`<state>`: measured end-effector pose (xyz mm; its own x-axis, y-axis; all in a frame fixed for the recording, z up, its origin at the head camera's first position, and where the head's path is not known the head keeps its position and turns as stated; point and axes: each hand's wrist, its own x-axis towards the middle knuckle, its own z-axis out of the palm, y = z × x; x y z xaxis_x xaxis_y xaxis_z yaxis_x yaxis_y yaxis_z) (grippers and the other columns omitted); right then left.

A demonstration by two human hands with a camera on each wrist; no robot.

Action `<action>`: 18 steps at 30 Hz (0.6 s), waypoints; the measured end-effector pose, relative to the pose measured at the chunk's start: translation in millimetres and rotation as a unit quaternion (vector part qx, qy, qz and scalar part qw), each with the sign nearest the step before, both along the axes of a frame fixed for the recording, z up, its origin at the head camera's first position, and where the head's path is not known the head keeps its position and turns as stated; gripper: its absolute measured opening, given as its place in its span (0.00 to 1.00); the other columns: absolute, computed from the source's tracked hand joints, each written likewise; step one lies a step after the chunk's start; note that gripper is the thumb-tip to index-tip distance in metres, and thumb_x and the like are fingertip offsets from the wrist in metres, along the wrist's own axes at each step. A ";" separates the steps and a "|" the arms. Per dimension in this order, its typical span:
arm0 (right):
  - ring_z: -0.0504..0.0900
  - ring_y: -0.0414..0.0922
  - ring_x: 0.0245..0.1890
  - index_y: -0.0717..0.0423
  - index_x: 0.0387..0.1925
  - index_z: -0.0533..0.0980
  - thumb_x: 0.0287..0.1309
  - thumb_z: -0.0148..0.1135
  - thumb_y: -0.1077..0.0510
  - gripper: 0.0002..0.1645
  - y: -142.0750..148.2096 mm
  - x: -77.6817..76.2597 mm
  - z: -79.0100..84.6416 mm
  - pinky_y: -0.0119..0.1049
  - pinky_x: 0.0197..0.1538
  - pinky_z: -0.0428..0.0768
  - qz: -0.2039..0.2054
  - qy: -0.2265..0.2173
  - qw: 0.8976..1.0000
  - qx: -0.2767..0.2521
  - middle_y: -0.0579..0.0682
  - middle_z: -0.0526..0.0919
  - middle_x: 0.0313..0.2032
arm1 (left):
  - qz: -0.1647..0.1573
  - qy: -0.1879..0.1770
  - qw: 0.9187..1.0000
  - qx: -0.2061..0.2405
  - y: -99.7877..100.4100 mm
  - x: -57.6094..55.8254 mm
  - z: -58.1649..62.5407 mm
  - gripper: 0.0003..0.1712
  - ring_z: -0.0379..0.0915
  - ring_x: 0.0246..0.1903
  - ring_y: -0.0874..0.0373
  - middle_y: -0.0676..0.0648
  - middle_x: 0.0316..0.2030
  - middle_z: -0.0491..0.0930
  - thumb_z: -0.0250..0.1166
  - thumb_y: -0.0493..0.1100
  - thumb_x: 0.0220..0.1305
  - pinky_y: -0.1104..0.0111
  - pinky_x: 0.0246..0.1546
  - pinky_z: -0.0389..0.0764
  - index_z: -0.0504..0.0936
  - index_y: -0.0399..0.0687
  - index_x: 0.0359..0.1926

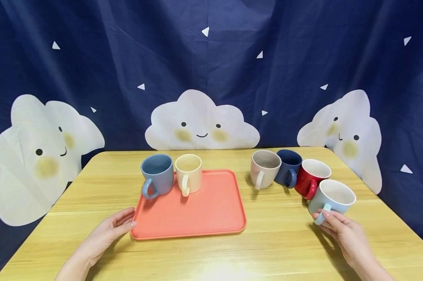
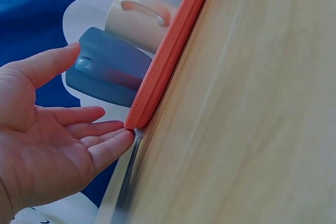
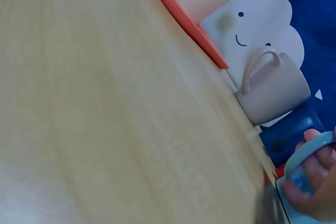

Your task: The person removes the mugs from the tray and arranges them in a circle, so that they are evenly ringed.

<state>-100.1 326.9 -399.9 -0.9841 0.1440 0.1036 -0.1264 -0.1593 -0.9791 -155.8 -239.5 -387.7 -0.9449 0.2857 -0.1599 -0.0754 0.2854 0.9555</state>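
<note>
Over the near right part of the worktop [image 1: 278, 242], we see the person's right hand [image 1: 345, 233] gripping the handle [image 1: 322, 215] of a light blue mug [image 1: 335, 194], fingers curled round it. The mug tilts slightly; we cannot tell whether its base touches the wood. Just beyond it, we find a red mug [image 1: 303, 180], then a navy mug [image 1: 283, 172] and a greyish mug [image 1: 269, 174], all upright in a slanting row.

To the left of these, well apart, lies a coral tray [image 1: 201, 212]. At its far left corner we see a blue mug [image 1: 164, 178] standing upright, its handle turned toward the near left, and just beside it a cream mug [image 1: 194, 177] with its handle facing us. The left hand [image 1: 107, 233], loosely spread with thumb apart, touches the tray's near left corner with its fingertips.

Behind the worktop, we see a dark blue curtain [image 1: 232, 54] printed with smiling clouds [image 1: 201, 111].
</note>
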 end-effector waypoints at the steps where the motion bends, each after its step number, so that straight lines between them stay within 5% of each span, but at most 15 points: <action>1: 0.83 0.36 0.36 0.49 0.33 0.82 0.67 0.48 0.64 0.16 -0.2 -0.2 -0.5 0.28 0.39 0.80 -0.006 -0.005 1.000 0.017 0.43 0.85 0.34 | 0.000 -0.001 1.000 0.000 0.0 -0.2 -0.1 0.38 0.46 0.65 0.40 0.27 0.66 0.51 0.55 0.43 0.67 0.85 0.47 0.63 0.48 0.24 0.67; 18: 0.82 0.34 0.33 0.42 0.29 0.83 0.65 0.50 0.64 0.19 -9.1 -7.1 4.0 0.26 0.38 0.79 -0.018 -0.031 0.999 0.037 0.41 0.85 0.31 | 0.002 -0.002 1.000 0.005 1.4 1.7 3.1 0.39 0.47 0.65 0.40 0.27 0.66 0.51 0.55 0.43 0.67 0.85 0.47 0.63 0.48 0.24 0.67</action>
<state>-107.3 317.8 -395.9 -0.9832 0.1745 0.0538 -0.0692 -0.0833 -0.9941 -154.1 -238.0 -384.6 -0.9452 0.2843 -0.1605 -0.0795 0.2763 0.9578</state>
